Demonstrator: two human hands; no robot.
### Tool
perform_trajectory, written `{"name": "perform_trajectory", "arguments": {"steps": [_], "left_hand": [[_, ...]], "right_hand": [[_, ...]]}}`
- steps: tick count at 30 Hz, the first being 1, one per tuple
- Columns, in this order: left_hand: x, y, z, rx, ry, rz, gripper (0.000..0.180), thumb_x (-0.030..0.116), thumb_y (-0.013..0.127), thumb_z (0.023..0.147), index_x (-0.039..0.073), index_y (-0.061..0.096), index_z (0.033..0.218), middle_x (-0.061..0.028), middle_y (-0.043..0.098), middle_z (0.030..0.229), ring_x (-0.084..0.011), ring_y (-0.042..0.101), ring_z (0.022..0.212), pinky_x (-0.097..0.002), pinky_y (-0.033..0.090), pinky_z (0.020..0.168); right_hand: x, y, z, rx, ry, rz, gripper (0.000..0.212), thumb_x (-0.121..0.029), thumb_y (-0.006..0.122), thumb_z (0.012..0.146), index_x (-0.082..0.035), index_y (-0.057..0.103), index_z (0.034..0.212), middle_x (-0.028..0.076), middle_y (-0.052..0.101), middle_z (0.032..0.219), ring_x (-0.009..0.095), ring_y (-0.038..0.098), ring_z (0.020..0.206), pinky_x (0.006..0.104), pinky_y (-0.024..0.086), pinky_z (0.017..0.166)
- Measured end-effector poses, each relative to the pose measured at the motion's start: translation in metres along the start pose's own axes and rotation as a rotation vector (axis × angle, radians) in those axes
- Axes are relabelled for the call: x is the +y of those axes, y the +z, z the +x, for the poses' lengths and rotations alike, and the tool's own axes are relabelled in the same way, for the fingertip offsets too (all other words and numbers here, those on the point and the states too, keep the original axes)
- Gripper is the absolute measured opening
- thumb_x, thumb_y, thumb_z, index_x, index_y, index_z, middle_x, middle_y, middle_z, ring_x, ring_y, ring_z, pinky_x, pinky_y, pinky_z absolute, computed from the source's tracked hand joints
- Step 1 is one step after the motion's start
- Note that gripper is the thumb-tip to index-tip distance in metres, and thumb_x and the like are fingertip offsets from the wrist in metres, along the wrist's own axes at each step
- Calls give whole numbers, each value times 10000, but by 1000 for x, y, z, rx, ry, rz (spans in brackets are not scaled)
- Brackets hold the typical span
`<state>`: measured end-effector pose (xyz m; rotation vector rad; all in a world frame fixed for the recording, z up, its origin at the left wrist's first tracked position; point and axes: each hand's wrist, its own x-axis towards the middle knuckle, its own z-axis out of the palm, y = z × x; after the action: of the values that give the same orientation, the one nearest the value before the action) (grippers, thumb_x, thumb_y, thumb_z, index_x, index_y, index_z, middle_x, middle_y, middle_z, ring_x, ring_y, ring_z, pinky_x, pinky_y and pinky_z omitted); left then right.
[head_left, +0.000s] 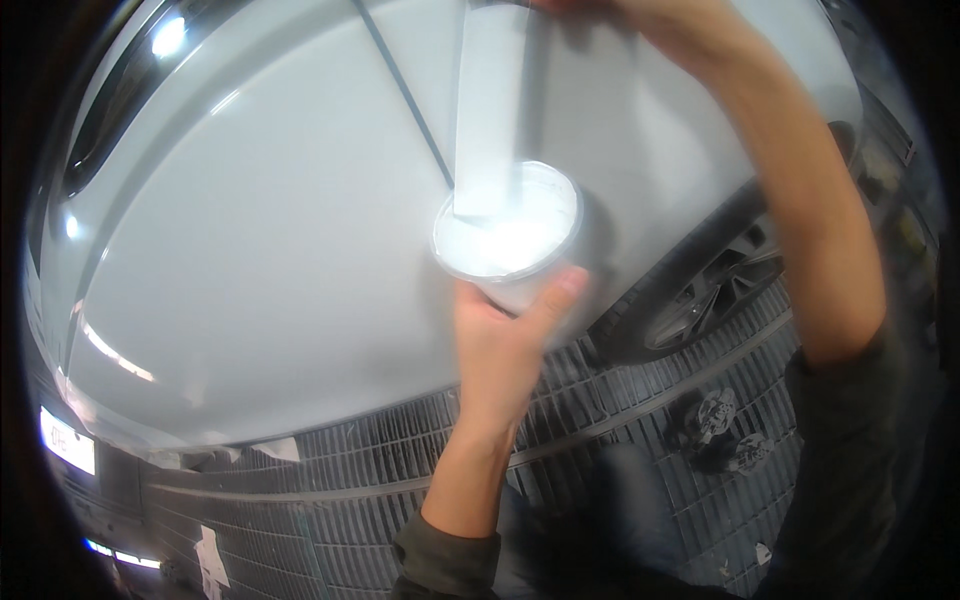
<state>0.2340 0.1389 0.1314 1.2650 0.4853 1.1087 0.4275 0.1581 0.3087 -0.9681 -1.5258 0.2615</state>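
A round white tub [508, 225] sits in my left hand [510, 320], which grips its underside and lower wall with the thumb up along the right side. Its mouth faces up and shows bright white inside; glare hides what the contents are. A long white strip [488, 110] stands upright with its lower end at the tub's mouth. My right hand [640, 12] reaches across from the right to the strip's upper end and closes on it, blurred and partly cut off by the top edge. Behind both hands spreads a pale grey car body panel [270, 230].
A dark seam [405, 95] runs down the panel toward the tub. On the right is a car wheel [690, 290]. Below lies a dark slatted grating floor [380, 500] with paper scraps [212, 560] and two patterned, glossy patches [715, 412]. A lit screen [68, 442] shows at far left.
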Motion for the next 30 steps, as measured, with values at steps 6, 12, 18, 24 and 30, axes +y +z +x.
{"name": "perform_trajectory", "arguments": {"steps": [6, 12, 18, 24, 30], "left_hand": [[-5, -3, 0, 9, 36, 14, 530, 105, 810, 814, -22, 543, 1255, -95, 633, 1126, -168, 604, 1033, -329, 476, 926], [-1, 1, 4, 12, 20, 36, 623, 97, 829, 791, -8, 496, 1308, -97, 621, 1171, -178, 599, 1073, -338, 478, 952], [0, -19, -8, -118, -172, 171, 788, 189, 878, 715, -31, 453, 1341, -142, 604, 1228, -229, 600, 1116, -371, 492, 958], [34, -9, -88, -243, -268, 316, 792, 156, 915, 662, 32, 494, 1321, -82, 615, 1240, -182, 582, 1151, -342, 463, 1001], [174, 53, -147, -165, -453, 342, 714, 167, 922, 655, 54, 540, 1247, -100, 634, 1211, -202, 604, 1138, -354, 481, 965]], "right_hand": [[-3, 4, -3, 10, 24, 24, 219, -194, 543, 1023, -24, 634, 918, 37, 676, 722, 93, 659, 622, 207, 514, 573], [-4, -7, -14, -21, -15, -225, 253, -301, 571, 1004, -64, 660, 1003, 3, 644, 679, 78, 621, 630, 224, 498, 611], [-40, -5, -72, -532, 225, -205, 255, -256, 631, 956, -11, 645, 1023, 69, 675, 719, 132, 664, 647, 263, 526, 595], [-128, -30, -91, -798, 384, -127, 253, -199, 642, 924, -150, 717, 1160, 142, 735, 971, 242, 706, 724, 333, 561, 649], [-249, -52, -88, -797, 388, -140, 260, -167, 666, 879, -207, 734, 1126, 102, 723, 936, 279, 675, 706, 360, 554, 655]]}}
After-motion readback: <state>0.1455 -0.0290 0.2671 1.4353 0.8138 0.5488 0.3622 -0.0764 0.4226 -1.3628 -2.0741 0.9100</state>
